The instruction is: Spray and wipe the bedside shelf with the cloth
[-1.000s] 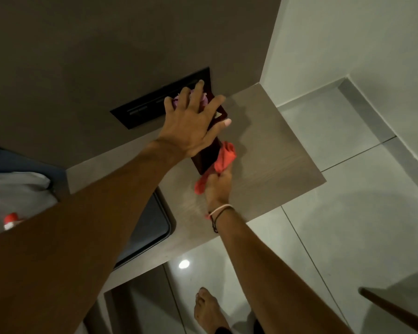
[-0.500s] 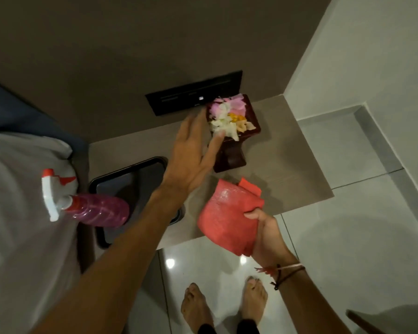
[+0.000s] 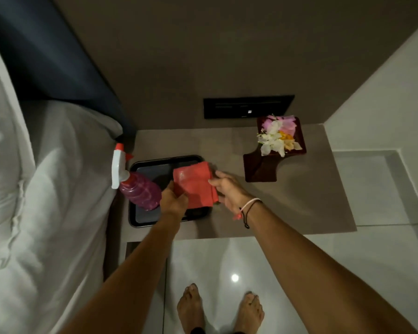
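Note:
A red cloth (image 3: 194, 183) is stretched between both my hands above the black tray (image 3: 140, 221) on the grey-brown bedside shelf (image 3: 307, 203). My left hand (image 3: 173, 201) pinches the cloth's near left edge. My right hand (image 3: 229, 190) grips its right edge. The pink spray bottle (image 3: 136, 189) with a white and red trigger head lies tilted on the bed's edge, its base over the tray's left side. Neither hand touches the bottle.
A dark wooden stand with white, pink and yellow flowers (image 3: 276, 145) sits at the shelf's back right. A black switch panel (image 3: 249, 106) is on the wall behind. The white bed (image 3: 46, 189) is at left. Glossy floor tiles and my bare feet (image 3: 220, 309) are below.
My left hand left the flower stand and came down to take the cloth's left edge. My right hand carried the cloth left over the tray. The view has pulled back from the shelf.

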